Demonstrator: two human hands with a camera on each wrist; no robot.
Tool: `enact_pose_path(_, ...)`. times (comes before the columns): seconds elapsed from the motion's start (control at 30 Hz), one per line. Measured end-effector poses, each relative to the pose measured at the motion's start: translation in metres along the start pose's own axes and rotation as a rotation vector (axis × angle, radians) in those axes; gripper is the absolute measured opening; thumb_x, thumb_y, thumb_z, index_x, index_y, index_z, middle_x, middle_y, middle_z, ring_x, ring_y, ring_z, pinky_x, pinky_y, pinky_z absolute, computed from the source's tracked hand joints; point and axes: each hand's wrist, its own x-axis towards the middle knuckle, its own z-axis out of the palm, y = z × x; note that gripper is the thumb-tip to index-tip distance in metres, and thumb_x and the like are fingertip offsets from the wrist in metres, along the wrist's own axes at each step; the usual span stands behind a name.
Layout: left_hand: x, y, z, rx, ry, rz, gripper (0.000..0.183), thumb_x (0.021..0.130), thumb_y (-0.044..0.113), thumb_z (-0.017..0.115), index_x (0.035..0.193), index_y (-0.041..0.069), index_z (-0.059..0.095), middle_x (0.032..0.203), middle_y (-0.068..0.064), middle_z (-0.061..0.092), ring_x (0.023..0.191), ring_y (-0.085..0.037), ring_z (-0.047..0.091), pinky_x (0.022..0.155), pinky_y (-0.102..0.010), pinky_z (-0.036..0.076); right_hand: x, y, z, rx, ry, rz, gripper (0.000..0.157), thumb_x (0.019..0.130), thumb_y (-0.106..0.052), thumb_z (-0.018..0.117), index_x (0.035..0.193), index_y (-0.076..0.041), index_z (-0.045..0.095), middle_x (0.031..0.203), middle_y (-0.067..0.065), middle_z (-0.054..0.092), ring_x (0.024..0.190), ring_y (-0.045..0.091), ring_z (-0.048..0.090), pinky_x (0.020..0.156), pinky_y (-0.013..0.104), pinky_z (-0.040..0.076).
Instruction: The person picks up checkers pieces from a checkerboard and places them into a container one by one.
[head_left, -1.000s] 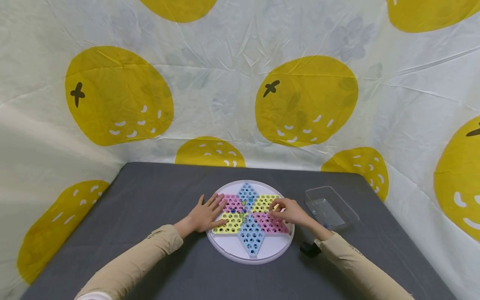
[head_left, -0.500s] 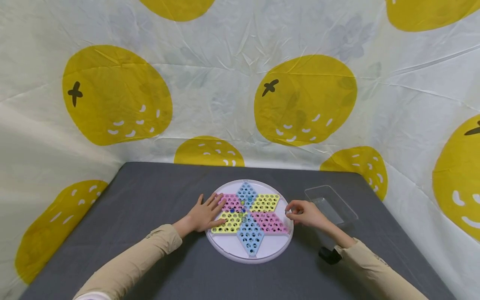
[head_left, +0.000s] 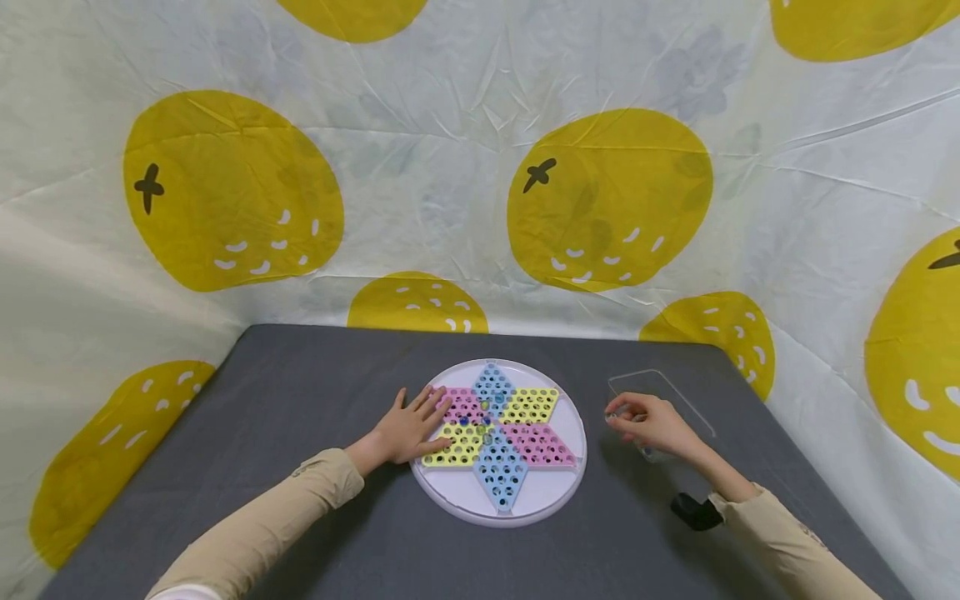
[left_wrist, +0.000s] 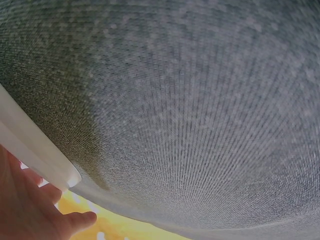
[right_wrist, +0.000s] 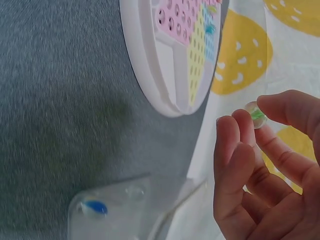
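A round white Chinese checkers board (head_left: 551, 492) carries a star of pink, yellow and blue holed sections. Several glass marbles (head_left: 482, 429) sit near its centre. My left hand (head_left: 405, 432) rests on the board's left side, fingers spread straight; the left wrist view catches only part of that hand beside the white rim. My right hand (head_left: 656, 423) is off the board's right side, above the near part of a clear plastic box (head_left: 660, 372). Its thumb and fingertips pinch a clear marble (right_wrist: 257, 116) with a green swirl.
In the right wrist view, a blue-swirled marble (right_wrist: 95, 206) and a clear one lie inside the box. A dark grey cloth (head_left: 337, 533) covers the table. A white curtain (head_left: 420, 192) with yellow fruit prints hangs behind and at the sides.
My right hand has moved right from the board's right side to the clear box, with the marble pinched in its fingers. The left hand has stayed in place on the board.
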Motion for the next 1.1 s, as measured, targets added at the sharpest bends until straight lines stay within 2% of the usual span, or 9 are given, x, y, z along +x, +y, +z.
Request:
enact_pose_path(0.33, 0.000, 0.001, 0.000, -0.002, -0.001, -0.003, 0.072, 0.089, 0.056, 0.033, 0.143, 0.011, 0.019, 0.150, -0.011, 0.016, 0.138, -0.032, 0.015, 0.101, -0.062, 0.015, -0.008, 0.006, -0.020, -0.005, 0.035, 0.009, 0.024, 0.085, -0.022, 0.060, 0.102, -0.006, 0.059, 0.073, 0.003, 0.065, 0.060, 0.017, 0.061, 0.048, 0.030, 0.047)
enact_pose_path(0.57, 0.000, 0.000, 0.001, 0.025, -0.013, -0.009, 0.073, 0.089, 0.059, 0.030, 0.144, 0.013, 0.016, 0.151, -0.009, 0.013, 0.138, -0.030, 0.013, 0.102, -0.061, 0.015, -0.011, 0.014, -0.034, -0.029, 0.047, -0.001, 0.031, 0.087, -0.023, 0.057, 0.108, 0.000, 0.057, 0.079, 0.014, 0.065, 0.062, 0.014, 0.061, 0.051, 0.032, 0.048)
enact_pose_path(0.7, 0.000, 0.000, 0.001, 0.021, 0.000, 0.000, 0.072, 0.089, 0.058, 0.030, 0.144, 0.012, 0.017, 0.150, -0.009, 0.014, 0.138, -0.031, 0.014, 0.102, -0.062, 0.015, -0.012, 0.022, -0.041, -0.045, 0.064, 0.029, 0.032, 0.088, -0.024, 0.056, 0.109, -0.001, 0.056, 0.076, 0.010, 0.064, 0.059, 0.013, 0.059, 0.049, 0.028, 0.046)
enact_pose_path(0.87, -0.001, 0.000, 0.000, 0.007, 0.015, 0.014, 0.071, 0.089, 0.055, 0.033, 0.143, 0.011, 0.020, 0.150, -0.011, 0.017, 0.137, -0.033, 0.016, 0.101, -0.063, 0.016, -0.011, 0.031, -0.046, -0.069, 0.079, 0.046, 0.032, 0.088, -0.024, 0.056, 0.109, 0.000, 0.055, 0.072, 0.002, 0.063, 0.055, 0.004, 0.055, 0.049, 0.025, 0.046)
enact_pose_path(1.1, -0.001, 0.001, 0.000, 0.001, 0.022, 0.021, 0.070, 0.090, 0.055, 0.033, 0.143, 0.010, 0.021, 0.149, -0.012, 0.018, 0.137, -0.033, 0.017, 0.100, -0.063, 0.017, -0.011, 0.041, -0.051, -0.082, 0.096, 0.053, 0.032, 0.088, -0.024, 0.056, 0.108, 0.000, 0.056, 0.073, 0.005, 0.064, 0.057, 0.001, 0.057, 0.049, 0.025, 0.047)
